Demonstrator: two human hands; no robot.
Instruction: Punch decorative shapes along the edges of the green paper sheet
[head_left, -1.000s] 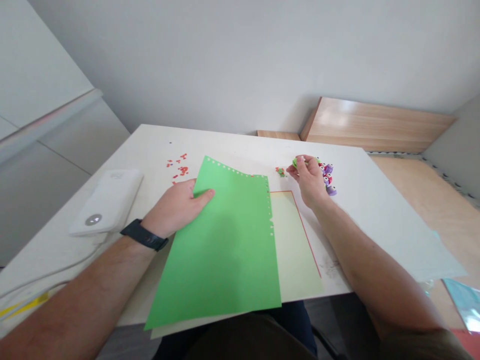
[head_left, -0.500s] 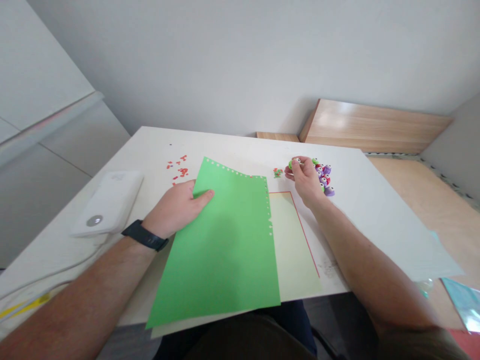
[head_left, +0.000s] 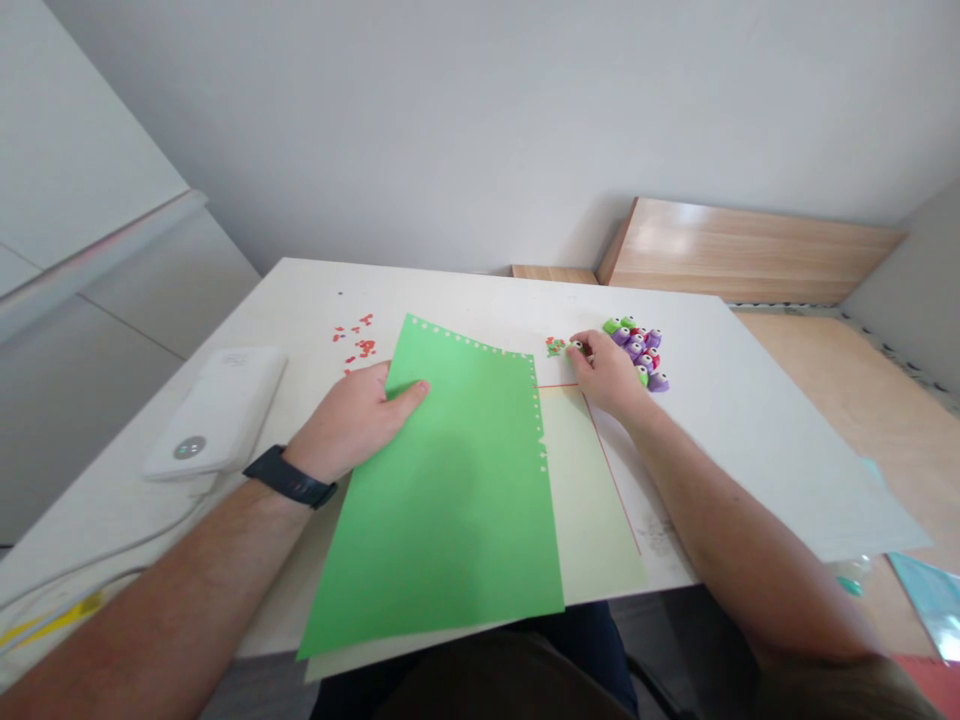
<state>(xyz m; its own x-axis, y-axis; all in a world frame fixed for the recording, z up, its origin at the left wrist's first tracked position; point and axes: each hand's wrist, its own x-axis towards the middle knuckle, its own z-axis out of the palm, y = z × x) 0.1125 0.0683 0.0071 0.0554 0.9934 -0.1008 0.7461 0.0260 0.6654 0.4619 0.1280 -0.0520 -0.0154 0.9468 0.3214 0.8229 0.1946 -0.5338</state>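
Well, from my remote seat, I read the step in hand as fine work with the fingertips at the far side of the white table [head_left: 457, 295]. The right hand [head_left: 609, 378] is pinched together, its fingertips [head_left: 576, 347] down at the right edge of a small heap of green and red paper bits [head_left: 555, 347]. I cannot tell whether they grip a bit or only touch one. The next move calls for a light, exact touch, as the bits are tiny and loose.

The left hand [head_left: 349, 430] sits on the left edge of a green perforated paper sheet [head_left: 450, 500], thumb lying on top, fingers out of my sight beneath it. The sheet lies near the middle of the table, its long axis running near to far and leaning slightly right, its holed edges far and right.

It partly covers a cream sheet with a red border line [head_left: 581, 480]. Rounded purple, green and red pieces with white eyes [head_left: 636, 350] sit just right of the right hand. Red paper scraps [head_left: 360, 340] lie far left, near a white rounded plastic device [head_left: 214, 412]. A black wristband [head_left: 289, 478] circles the left wrist.
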